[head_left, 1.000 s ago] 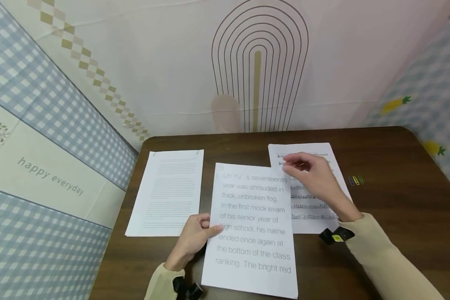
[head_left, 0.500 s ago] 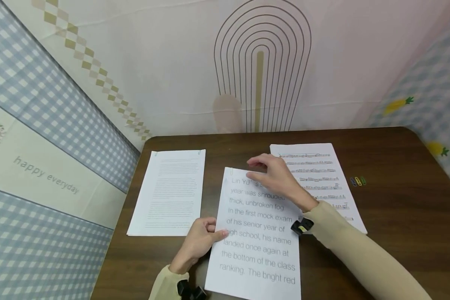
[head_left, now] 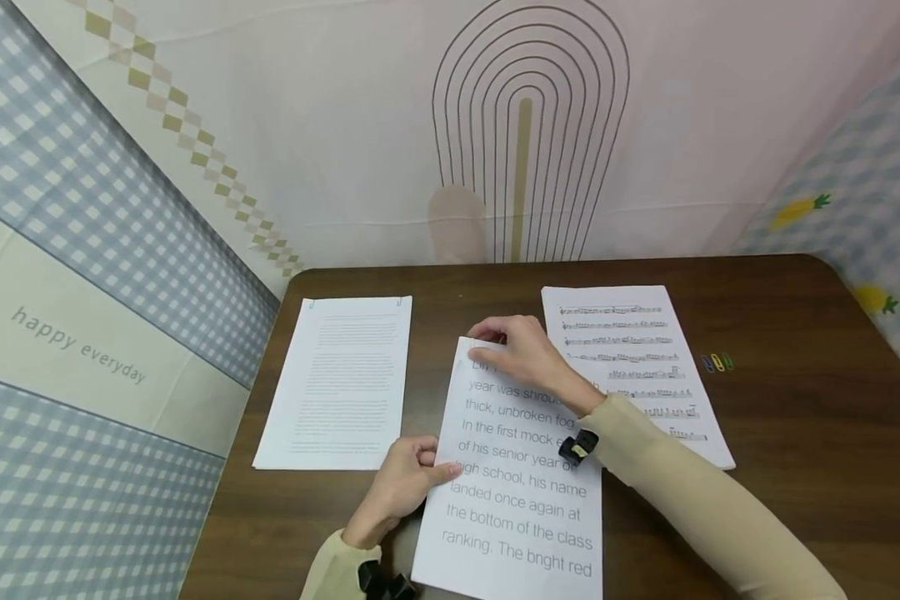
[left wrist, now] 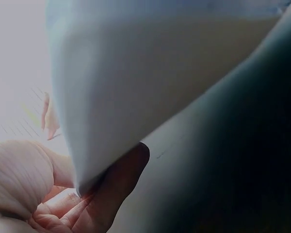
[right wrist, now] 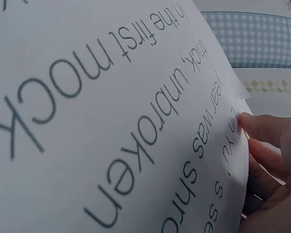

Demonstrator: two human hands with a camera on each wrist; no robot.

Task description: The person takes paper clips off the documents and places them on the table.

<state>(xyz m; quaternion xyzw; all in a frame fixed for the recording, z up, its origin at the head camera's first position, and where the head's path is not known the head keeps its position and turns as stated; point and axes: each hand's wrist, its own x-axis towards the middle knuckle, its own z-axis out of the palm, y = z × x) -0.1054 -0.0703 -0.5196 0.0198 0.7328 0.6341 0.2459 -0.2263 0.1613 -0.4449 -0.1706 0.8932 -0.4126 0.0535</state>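
Note:
A sheaf of white paper [head_left: 521, 517] with large printed text is held slightly tilted above the near middle of the table. My left hand [head_left: 405, 481] grips its left edge, thumb on the printed face and fingers behind. At the top edge near the upper left corner, my right hand [head_left: 523, 354] pinches the sheaf. In the right wrist view the thumb lies on the front face, with the other fingers behind; a small yellowish bit shows between them, too little to identify. The left wrist view shows the sheaf's underside [left wrist: 121, 82] between thumb and fingers.
Left on the dark wooden table [head_left: 780, 500] lies a finely printed paper stack [head_left: 337, 383] with clips at both top corners. Sheet music [head_left: 622, 333] lies at right, partly behind my right arm. Beside it are blue, yellow and green paper clips [head_left: 717, 362]. A cloth-covered wall stands behind.
My right hand has moved left, from over the sheet music to the sheaf's top edge near its upper left corner. The sheaf and left hand have shifted slightly right.

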